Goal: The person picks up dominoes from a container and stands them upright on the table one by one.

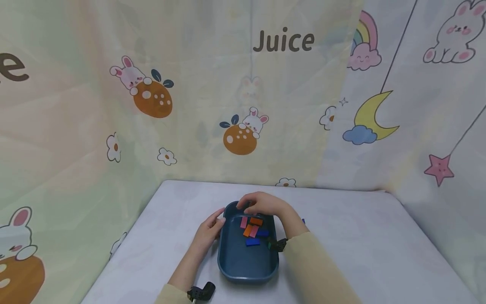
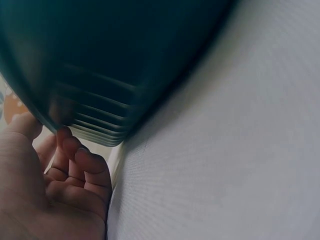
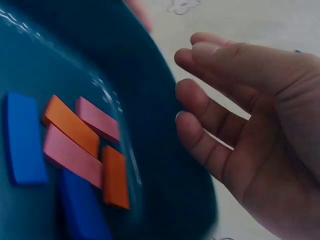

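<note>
A dark blue tray [image 1: 247, 276] lies on the table and holds several flat foam blocks: pink [image 1: 244, 222], orange [image 1: 256, 221] and blue [image 1: 252, 242]. My left hand [image 1: 209, 230] is at the tray's far left corner. In the left wrist view its thumb lies against the tray [image 2: 125, 65] and the fingers [image 2: 75, 162] curl under the rim. My right hand [image 1: 262, 203] hovers over the tray's far end. In the right wrist view this hand [image 3: 240, 125] is loosely spread and holds nothing beside the tray wall [image 3: 165, 150], with the orange [image 3: 70, 125], pink [image 3: 72, 155] and blue [image 3: 22, 137] blocks below.
The table [image 1: 360, 245] has a pale cloth with a faint print. A patterned curtain [image 1: 243, 105] hangs behind and along both sides. A small blue piece [image 1: 303, 221] shows on the table just right of my right wrist.
</note>
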